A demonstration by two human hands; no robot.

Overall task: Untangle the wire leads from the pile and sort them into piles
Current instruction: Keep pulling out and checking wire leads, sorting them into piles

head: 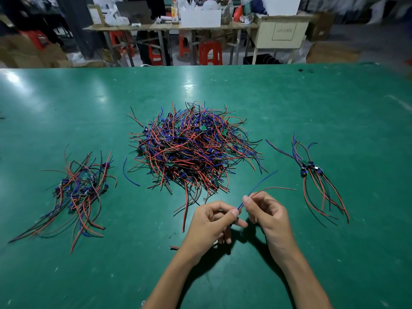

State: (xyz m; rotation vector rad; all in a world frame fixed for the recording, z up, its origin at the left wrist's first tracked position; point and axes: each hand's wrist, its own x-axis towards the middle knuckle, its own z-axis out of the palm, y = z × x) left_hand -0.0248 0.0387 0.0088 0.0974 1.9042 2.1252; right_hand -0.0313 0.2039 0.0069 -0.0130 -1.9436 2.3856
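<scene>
Leads are lying in a big tangled heap on the green surface, just beyond the fingers, kept central so that either hand is reaching it equally. Both hands are hovering near the front edge, working one lead clear of the rest: the left hand is pinching its lower part between thumb and forefinger, the right hand is pinching it a little higher, so the fingers of both are closed narrow on the same lead. Its blue and red strands are fanning up and away to the right of the fingers, probably being drawn straight before it is set down. Whether a small board is hanging at its hidden end, I cannot tell. A sorted pile is sitting well off to the left of the fingers and a smaller, neater one off to the right, seemingly so the sorted kinds are staying apart from the heap. A loose blue strand is resting beside the heap.
</scene>
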